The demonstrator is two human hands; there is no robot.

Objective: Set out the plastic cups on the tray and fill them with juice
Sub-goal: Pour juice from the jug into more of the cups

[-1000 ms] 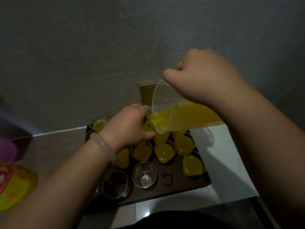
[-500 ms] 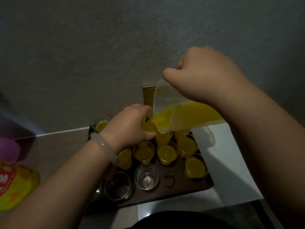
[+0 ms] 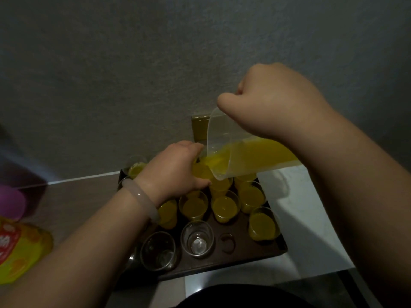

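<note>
While the right hand (image 3: 278, 105) grips the tilted jug (image 3: 244, 156),
the left hand (image 3: 175, 167) curls round a cup (image 3: 201, 172) just under its spout.

Jug (image 3: 244, 156) tilted over tray (image 3: 255, 255); cups (image 3: 224, 208) seemingly mostly full.

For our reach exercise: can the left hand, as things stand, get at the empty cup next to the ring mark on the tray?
Probably not yet: the left hand grips the cup being filled under the jug. Once freed, likely yes; the empty cup stands uncovered near its wrist.
</note>
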